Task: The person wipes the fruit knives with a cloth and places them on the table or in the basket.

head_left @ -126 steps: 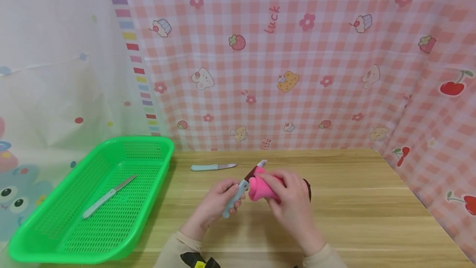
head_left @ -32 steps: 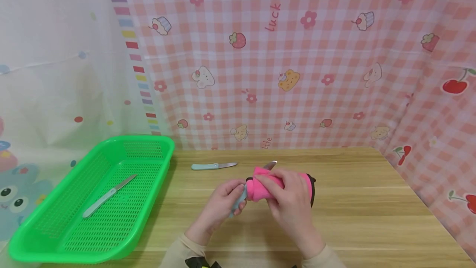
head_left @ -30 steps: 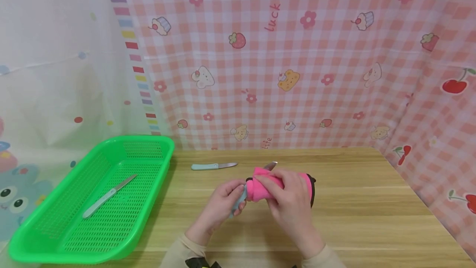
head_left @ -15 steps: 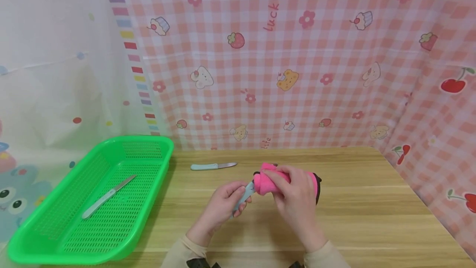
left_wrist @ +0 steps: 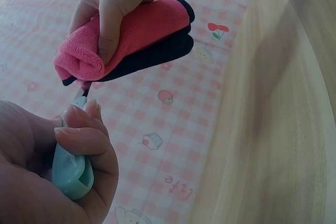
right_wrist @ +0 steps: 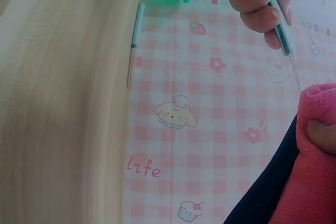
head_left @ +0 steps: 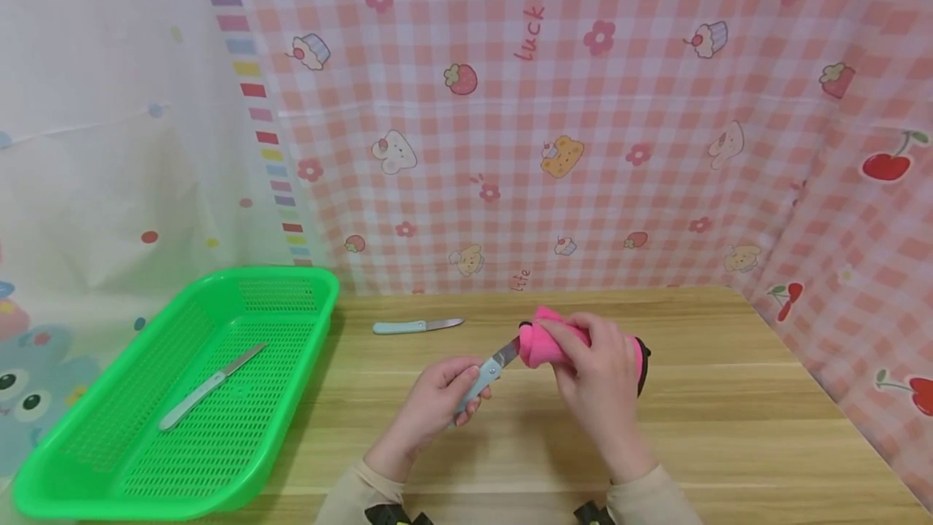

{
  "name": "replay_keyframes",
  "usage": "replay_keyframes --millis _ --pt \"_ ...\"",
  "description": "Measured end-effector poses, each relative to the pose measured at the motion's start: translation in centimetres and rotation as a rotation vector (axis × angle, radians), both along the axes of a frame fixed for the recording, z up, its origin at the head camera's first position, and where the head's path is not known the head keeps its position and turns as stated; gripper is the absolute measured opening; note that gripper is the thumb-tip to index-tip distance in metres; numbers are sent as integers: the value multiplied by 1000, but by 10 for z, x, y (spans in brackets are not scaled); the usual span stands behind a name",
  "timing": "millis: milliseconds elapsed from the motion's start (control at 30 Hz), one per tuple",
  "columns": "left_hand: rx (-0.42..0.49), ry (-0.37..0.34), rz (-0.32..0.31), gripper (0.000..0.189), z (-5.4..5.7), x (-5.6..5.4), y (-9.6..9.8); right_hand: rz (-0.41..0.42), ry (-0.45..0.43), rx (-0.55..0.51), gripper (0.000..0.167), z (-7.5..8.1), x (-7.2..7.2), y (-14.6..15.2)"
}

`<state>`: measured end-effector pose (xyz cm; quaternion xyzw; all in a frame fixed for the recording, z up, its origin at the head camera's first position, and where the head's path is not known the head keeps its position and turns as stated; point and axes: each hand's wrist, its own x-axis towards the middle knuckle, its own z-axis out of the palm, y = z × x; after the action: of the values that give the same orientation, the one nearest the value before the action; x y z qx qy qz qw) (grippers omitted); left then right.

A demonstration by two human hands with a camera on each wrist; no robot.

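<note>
My left hand (head_left: 437,389) grips the pale blue handle of a knife (head_left: 483,379), its blade angled up to the right. A folded pink cleaning cloth (head_left: 538,345) with a dark underside and edging is in my right hand (head_left: 603,375), fingers pinching it over the blade's front part. The blade near the handle is bare; its tip is hidden in the cloth. In the left wrist view, the cloth (left_wrist: 152,22) sits right at the blade, beyond the handle (left_wrist: 71,169). The right wrist view shows the thumb pressed into the pink fabric (right_wrist: 315,182).
A second pale blue knife (head_left: 401,328) lies behind my left hand on the wooden table (head_left: 729,411). On the left stands a green perforated basket (head_left: 328,286) with another knife (head_left: 211,383) inside. A pink checked curtain (head_left: 510,120) hangs behind the table.
Earlier the blade's tip stuck out beyond the cloth. The right hand and cloth have since slid right, towards the tip, baring the blade near the handle. Both hands keep their hold.
</note>
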<state>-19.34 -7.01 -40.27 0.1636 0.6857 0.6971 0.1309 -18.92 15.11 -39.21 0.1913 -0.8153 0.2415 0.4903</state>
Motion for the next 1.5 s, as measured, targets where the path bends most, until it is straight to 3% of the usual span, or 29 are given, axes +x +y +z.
replay_keyframes --millis 233,600,967,1500 --pt "-9 11 -1 28 -1 -2 0 -14 -68 5 39 0 0 3" --pt "-2 12 -28 29 -1 -3 -2 -43 -64 -2 42 1 0 9" --pt "-11 21 -1 29 -2 -8 -10 -51 -64 -29 47 3 -1 16" --pt "29 -49 54 31 1 -13 -17 -61 -48 -44 50 7 0 21"
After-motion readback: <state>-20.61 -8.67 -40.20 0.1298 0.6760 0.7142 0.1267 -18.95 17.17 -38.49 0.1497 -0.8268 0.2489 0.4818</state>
